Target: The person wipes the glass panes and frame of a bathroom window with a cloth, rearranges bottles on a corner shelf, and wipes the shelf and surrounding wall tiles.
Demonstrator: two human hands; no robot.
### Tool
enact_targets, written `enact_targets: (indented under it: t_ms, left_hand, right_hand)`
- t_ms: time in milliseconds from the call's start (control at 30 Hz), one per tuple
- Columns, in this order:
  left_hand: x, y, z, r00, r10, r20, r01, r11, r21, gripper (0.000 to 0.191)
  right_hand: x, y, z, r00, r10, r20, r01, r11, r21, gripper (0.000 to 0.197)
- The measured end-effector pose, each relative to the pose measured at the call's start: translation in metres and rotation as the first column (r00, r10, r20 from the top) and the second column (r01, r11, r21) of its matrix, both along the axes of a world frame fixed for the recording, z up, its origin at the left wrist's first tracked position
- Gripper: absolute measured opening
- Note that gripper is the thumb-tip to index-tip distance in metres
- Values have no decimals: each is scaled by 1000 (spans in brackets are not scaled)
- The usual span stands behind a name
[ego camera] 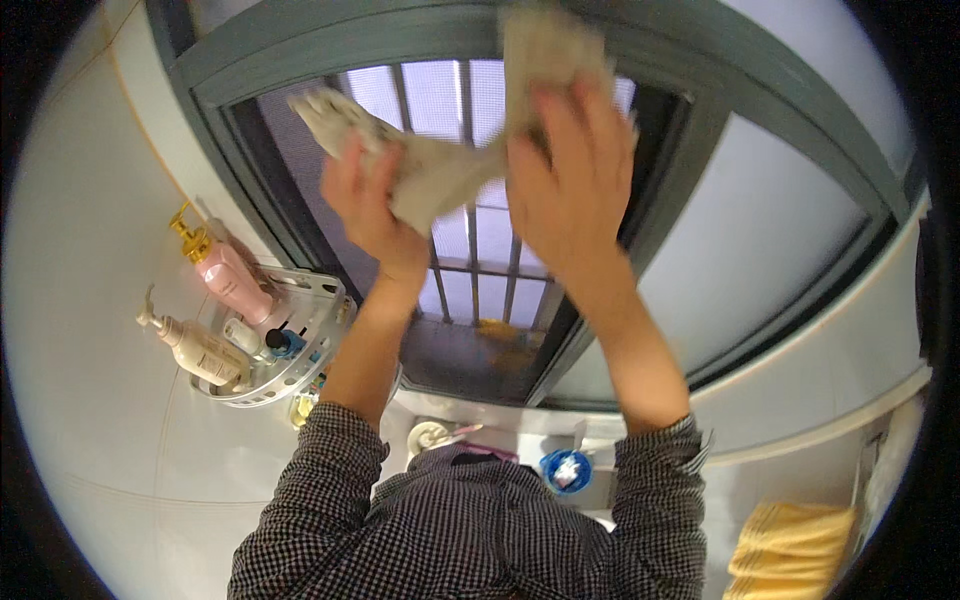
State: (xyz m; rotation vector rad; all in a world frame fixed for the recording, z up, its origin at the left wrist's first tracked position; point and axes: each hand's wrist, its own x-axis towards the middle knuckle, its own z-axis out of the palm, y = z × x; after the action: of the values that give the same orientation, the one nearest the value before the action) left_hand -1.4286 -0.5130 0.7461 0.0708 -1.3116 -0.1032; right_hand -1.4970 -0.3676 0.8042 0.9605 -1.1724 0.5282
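Note:
A pale beige cloth stretches between my two raised hands. My left hand grips its left part, with a crumpled corner sticking out past the fingers. My right hand has hold of the right part, and its upper end is blurred near the top of the window frame. Both hands are in front of a grey-framed sliding window. Whether the cloth touches the frame, I cannot tell. Behind the hands a mesh screen and dark bars show through the window.
At left, a corner shelf holds a pink pump bottle, a cream pump bottle and small bottles. Below the window are a blue container and a white round holder. A yellow towel hangs at lower right.

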Motion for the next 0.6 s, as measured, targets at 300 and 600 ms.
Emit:
enact_targets:
  t_ms: [300,600]
  left_hand:
    - [30,18,-213,846,-148,513,109,988,105,21]
    - [40,-35,23,991,133,-6,-123,933,340,50]
  right_hand:
    - [20,17,-253,944,-90,317,-128,785,605,12]
    - [29,-46,-9,991,0,131,-29,975,218,25]
